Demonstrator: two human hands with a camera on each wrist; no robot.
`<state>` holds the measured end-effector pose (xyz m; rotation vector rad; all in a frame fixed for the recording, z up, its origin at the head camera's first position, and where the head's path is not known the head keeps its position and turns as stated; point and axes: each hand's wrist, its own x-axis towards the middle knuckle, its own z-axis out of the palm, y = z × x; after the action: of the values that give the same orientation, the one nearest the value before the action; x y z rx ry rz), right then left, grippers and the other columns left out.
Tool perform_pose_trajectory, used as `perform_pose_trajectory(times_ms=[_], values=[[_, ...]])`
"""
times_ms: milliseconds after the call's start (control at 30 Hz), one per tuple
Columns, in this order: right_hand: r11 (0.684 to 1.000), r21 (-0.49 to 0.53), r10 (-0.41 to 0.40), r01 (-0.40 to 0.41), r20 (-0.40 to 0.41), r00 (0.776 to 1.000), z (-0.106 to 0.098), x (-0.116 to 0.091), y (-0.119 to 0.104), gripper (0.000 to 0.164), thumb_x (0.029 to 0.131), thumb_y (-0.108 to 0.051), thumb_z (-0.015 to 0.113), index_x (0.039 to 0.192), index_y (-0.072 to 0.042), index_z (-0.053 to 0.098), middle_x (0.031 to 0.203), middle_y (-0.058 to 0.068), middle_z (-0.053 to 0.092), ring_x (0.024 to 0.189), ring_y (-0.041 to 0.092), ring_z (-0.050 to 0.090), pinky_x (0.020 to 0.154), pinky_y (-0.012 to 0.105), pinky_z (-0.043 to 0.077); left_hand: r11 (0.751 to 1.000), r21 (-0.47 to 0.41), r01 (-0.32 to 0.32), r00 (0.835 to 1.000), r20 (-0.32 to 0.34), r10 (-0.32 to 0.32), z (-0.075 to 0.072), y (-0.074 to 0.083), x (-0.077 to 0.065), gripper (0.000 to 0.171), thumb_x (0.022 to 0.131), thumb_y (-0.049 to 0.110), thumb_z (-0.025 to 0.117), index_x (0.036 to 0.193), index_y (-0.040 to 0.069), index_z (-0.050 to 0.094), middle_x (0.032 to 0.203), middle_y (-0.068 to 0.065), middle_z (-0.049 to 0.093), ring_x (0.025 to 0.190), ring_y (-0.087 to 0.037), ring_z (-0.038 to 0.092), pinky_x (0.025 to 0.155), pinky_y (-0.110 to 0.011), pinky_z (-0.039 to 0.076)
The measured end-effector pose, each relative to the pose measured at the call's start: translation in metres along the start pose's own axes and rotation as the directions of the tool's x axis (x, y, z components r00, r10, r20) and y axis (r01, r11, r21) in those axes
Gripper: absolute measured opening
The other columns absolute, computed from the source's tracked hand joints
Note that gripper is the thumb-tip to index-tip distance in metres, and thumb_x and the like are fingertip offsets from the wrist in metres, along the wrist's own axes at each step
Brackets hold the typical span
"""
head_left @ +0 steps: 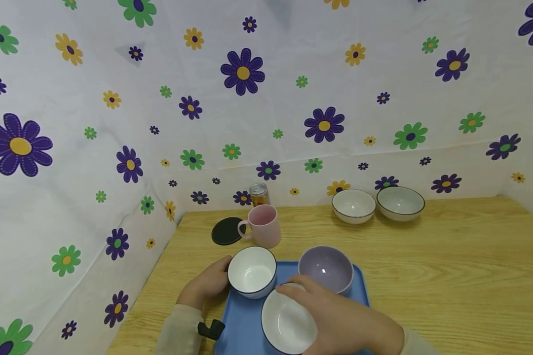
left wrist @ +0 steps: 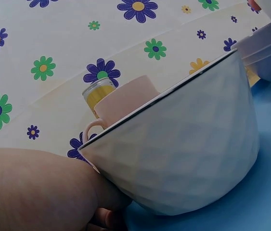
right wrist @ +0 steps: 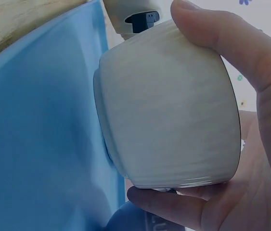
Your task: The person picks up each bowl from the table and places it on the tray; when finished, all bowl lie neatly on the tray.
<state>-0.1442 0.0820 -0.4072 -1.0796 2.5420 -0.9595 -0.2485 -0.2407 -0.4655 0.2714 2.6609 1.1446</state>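
Observation:
My right hand (head_left: 337,315) grips a white bowl (head_left: 286,323) above the front part of a blue tray (head_left: 244,320). In the right wrist view, the thumb lies on one side of this bowl (right wrist: 169,106) and fingers on the other. Close against a second white bowl (head_left: 252,271) with a dark rim, at the tray's far left corner, is my left hand (head_left: 210,281). Its fingers are mostly hidden behind that bowl (left wrist: 183,139) in the left wrist view, so their hold is unclear. A purple bowl (head_left: 326,268) sits at the tray's far right.
Behind the tray stand a pink mug (head_left: 266,229) and a drink can (head_left: 259,194), beside a black round coaster (head_left: 228,230). Two more bowls, one white (head_left: 354,207) and one greyish (head_left: 400,204), are at the back right of the wooden table (head_left: 462,266). Flowered cloth (head_left: 284,108) hangs behind.

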Motion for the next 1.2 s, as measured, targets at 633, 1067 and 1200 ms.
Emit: perform_pose_trajectory(times_ms=[633, 1067, 1200], values=[[0.997, 0.064, 0.044, -0.053, 0.14, 0.989, 0.003, 0.002, 0.005, 0.095, 0.07, -0.076, 0.074, 0.15, -0.046, 0.033, 0.148, -0.005, 0.038, 0.123, 0.015, 0.048, 0.091, 0.047, 0.054, 1.0, 0.012, 0.004, 1.0, 0.0, -0.004, 0.001, 0.002, 0.001, 0.02, 0.101, 0.009, 0.049, 0.118, 0.009, 0.062, 0.121, -0.009, 0.063, 0.117, -0.028, 0.056, 0.106, -0.057, 0.041], [0.996, 0.077, 0.04, -0.053, 0.155, 0.987, 0.008, 0.004, 0.009, 0.099, 0.07, -0.076, 0.074, 0.152, -0.037, 0.034, 0.147, -0.006, 0.038, 0.124, 0.015, 0.046, 0.091, 0.044, 0.054, 1.0, 0.009, 0.014, 1.0, -0.005, -0.014, -0.001, 0.003, 0.0, 0.022, 0.099, 0.007, 0.051, 0.117, 0.009, 0.062, 0.12, -0.008, 0.064, 0.118, -0.029, 0.057, 0.107, -0.057, 0.04], [0.993, 0.074, 0.074, -0.089, 0.18, 0.981, 0.012, 0.006, 0.007, 0.099, 0.071, -0.074, 0.075, 0.153, -0.039, 0.031, 0.149, -0.007, 0.037, 0.121, 0.014, 0.049, 0.091, 0.045, 0.055, 1.0, 0.016, 0.017, 1.0, -0.008, -0.017, 0.001, 0.001, 0.001, 0.021, 0.1, 0.009, 0.05, 0.118, 0.01, 0.062, 0.121, -0.008, 0.064, 0.119, -0.029, 0.057, 0.107, -0.057, 0.04]])
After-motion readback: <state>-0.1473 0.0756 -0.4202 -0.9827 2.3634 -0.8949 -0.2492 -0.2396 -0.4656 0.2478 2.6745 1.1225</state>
